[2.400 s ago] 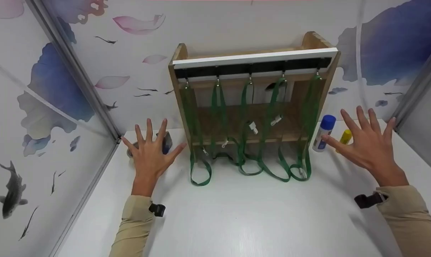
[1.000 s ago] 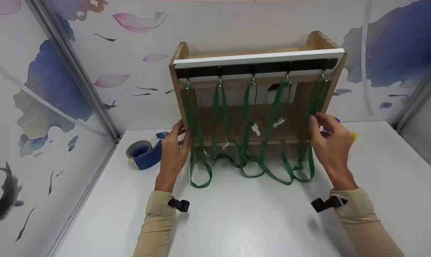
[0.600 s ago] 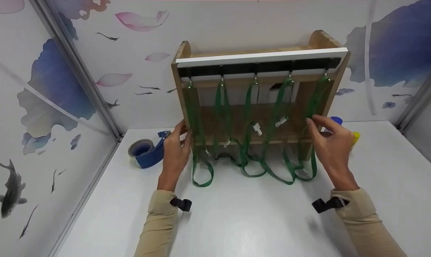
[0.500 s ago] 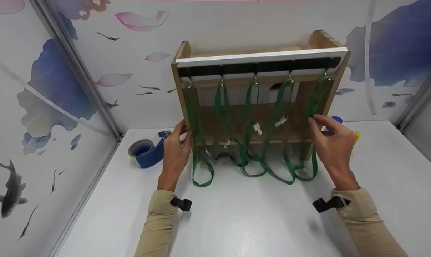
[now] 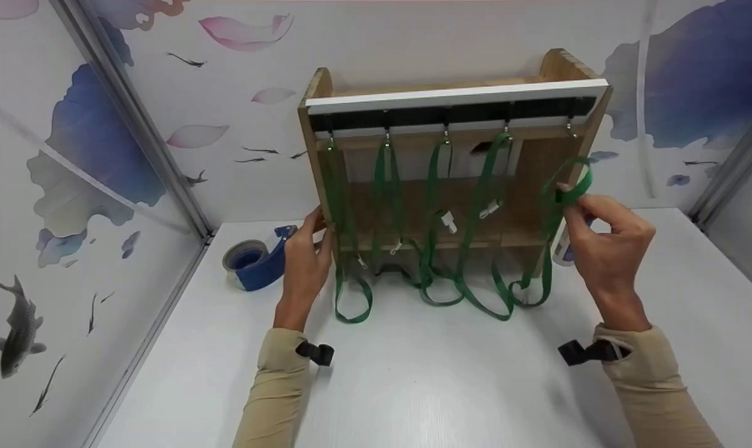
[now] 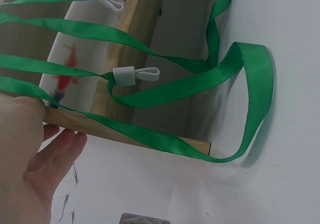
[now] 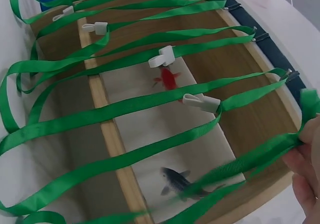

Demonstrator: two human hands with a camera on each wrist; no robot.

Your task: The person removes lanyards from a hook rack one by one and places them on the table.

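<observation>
A small wooden shelf (image 5: 317, 87) has a black strip (image 5: 413, 118) of metal hooks along its upper front. Several green lanyards with white end loops hang from the hooks, such as the second-from-right lanyard (image 5: 489, 168). My right hand (image 5: 612, 255) pinches the rightmost lanyard (image 5: 584, 180) below its top loop, which stands free of the rightmost hook (image 5: 570, 127). That lanyard's lower end curls near the tabletop. At the shelf's left side panel, my left hand (image 5: 304, 267) grips the edge; its fingers (image 6: 65, 151) lie along the panel's outer side in the left wrist view.
Left of the shelf lies a blue tape dispenser (image 5: 261, 267) with a roll. Behind my right hand stands a partly hidden white bottle (image 5: 563, 252). Lanyard loops trail onto the white table (image 5: 413, 386). Patterned wall panels (image 5: 251, 180) enclose the back and sides.
Both spread hands have come in to the shelf. My right hand has pinched the rightmost lanyard, taken it off its hook and drawn it right. My left hand has stayed on the side panel.
</observation>
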